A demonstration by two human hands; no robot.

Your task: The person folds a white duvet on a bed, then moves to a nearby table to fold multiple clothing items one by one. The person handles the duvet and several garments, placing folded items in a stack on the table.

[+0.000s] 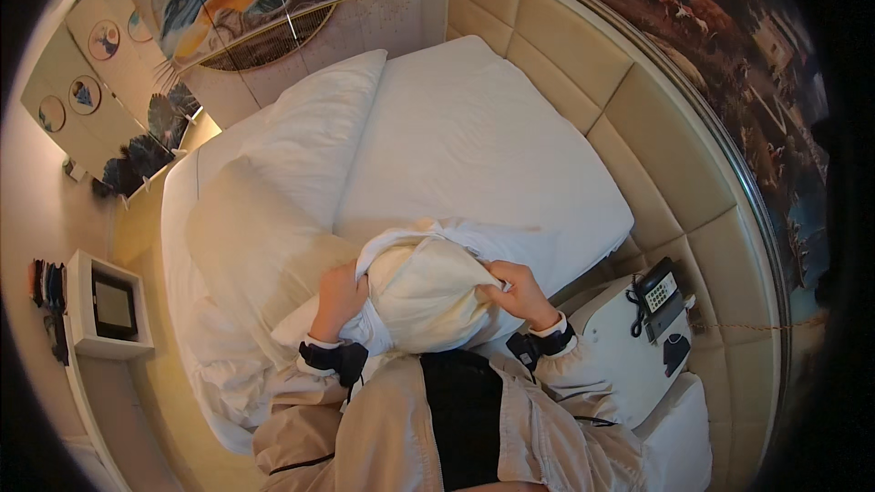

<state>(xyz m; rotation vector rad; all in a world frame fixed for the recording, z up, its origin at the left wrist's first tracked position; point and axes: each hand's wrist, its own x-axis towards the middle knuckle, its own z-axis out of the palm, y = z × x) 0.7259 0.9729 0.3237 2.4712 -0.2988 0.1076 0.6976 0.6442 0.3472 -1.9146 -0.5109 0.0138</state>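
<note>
A cream pillow [424, 287] is in front of my body, partly inside a white pillowcase [437, 230] whose fabric is bunched around it. My left hand [340, 299] is closed on the gathered pillowcase at the pillow's left side. On the right, my right hand [519, 294] pinches the cloth edge near the pillow, its fingertips pressed together. Both wrists wear black straps. Beyond the pillow lies the bed [474, 137], covered with a smooth white sheet.
A rumpled white duvet [310, 118] lies along the bed's left side. To the right, a white bedside table [602, 337] carries a dark telephone [658, 292]. A padded beige headboard [629, 128] borders the bed. At far left stands a white box-shaped frame [80, 310] with a dark screen.
</note>
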